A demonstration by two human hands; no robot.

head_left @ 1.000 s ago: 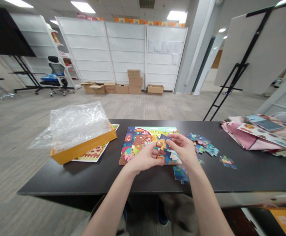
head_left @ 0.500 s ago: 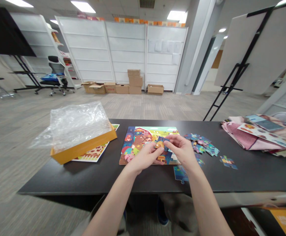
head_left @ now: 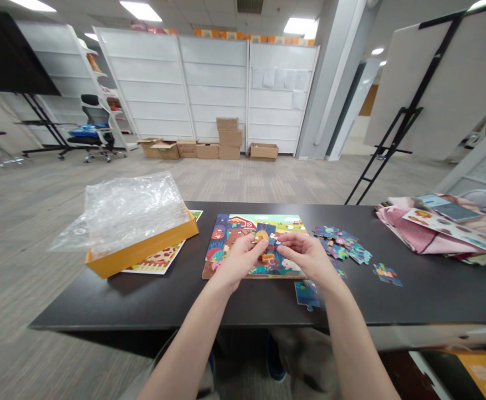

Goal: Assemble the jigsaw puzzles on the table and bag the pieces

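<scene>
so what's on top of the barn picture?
Over the barn picture: a blue-and-brown puzzle piece pinched in the left hand, and part of the right hand. Whether the piece rests on it is unclear. Piece and hands hide what's beneath.

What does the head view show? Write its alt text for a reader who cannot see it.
A person's left hand holds a puzzle piece over a farm-picture board on a black table, the right hand close beside it. Loose pieces lie to the right; a yellow box with clear plastic sits left.

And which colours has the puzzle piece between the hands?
Puzzle piece: dark blue with yellow-brown, in head view.
</scene>
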